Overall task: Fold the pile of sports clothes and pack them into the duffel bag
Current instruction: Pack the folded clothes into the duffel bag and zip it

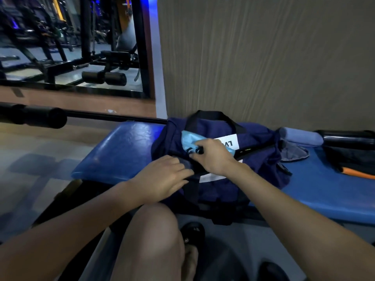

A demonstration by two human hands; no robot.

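Observation:
A navy duffel bag (261,161) with black handles and a white panel lies on the blue padded bench (121,149). A light blue garment (188,141) with black print sticks out of its open top. My right hand (213,157) grips this garment at the bag's opening. My left hand (164,177) pinches the bag's near edge by the opening. What lies deeper inside the bag is hidden.
A rolled blue-grey towel (300,136) and a grey cloth (294,153) lie on the bench right of the bag, then a black item with an orange strip (353,159). A wood-grain wall stands behind. A black padded bar (34,116) and gym machines are at left. My knee (150,240) is below.

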